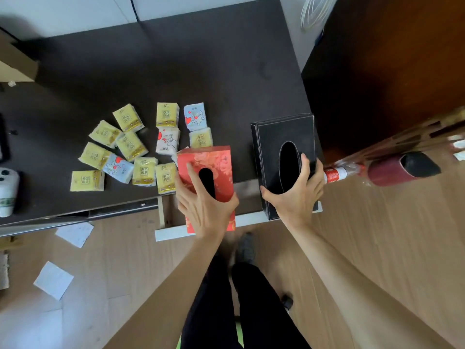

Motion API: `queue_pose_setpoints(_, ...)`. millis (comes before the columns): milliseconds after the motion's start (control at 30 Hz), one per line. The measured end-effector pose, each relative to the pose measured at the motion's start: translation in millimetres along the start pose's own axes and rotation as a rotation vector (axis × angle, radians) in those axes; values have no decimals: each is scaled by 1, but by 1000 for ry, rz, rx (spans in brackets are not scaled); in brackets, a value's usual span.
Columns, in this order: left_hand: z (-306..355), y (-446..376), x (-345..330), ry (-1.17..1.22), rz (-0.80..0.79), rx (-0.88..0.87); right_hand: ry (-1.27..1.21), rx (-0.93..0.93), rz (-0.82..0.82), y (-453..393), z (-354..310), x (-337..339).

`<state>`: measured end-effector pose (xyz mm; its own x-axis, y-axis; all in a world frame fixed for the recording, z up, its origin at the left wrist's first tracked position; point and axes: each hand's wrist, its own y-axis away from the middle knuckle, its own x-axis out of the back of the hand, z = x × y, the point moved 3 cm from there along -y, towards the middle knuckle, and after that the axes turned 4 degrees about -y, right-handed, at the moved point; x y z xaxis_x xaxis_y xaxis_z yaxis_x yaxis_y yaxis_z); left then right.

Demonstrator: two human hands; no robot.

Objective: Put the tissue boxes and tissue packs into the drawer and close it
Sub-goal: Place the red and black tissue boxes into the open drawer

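Note:
My left hand (203, 205) grips the near end of a red flowered tissue box (216, 162), held over the open white-fronted drawer (251, 219) at the desk's front edge. My right hand (294, 195) grips the near end of a black tissue box (274, 132) with white stitching, held above the drawer's right side. Several small tissue packs (130, 147), mostly yellow with some blue and white ones, lie scattered on the dark desk (176, 66) left of the red box. The drawer's inside is mostly hidden by the boxes and my hands.
A white cup-like object (7, 190) stands at the desk's left edge. Paper sheets (54, 280) lie on the wooden floor. A red and black object (402, 170) wrapped in clear plastic sticks out at the right beside a brown cabinet (390, 59). My legs (239, 311) are below the drawer.

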<state>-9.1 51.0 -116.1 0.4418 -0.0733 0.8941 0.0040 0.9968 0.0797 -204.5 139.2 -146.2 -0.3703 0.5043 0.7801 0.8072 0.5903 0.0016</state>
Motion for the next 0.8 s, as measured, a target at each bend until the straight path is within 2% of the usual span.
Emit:
queue_pose_setpoints(333, -9, 23, -8, -26, -52, 69, 122, -6, -23, 19, 8, -3)
queue_pose_setpoints(567, -28, 61, -4, -47, -165, 78, 142, -91, -100, 61, 27, 16)
queue_pose_setpoints(800, -41, 90, -5, -48, -265, 47, 191, -104, -101, 98, 51, 27)
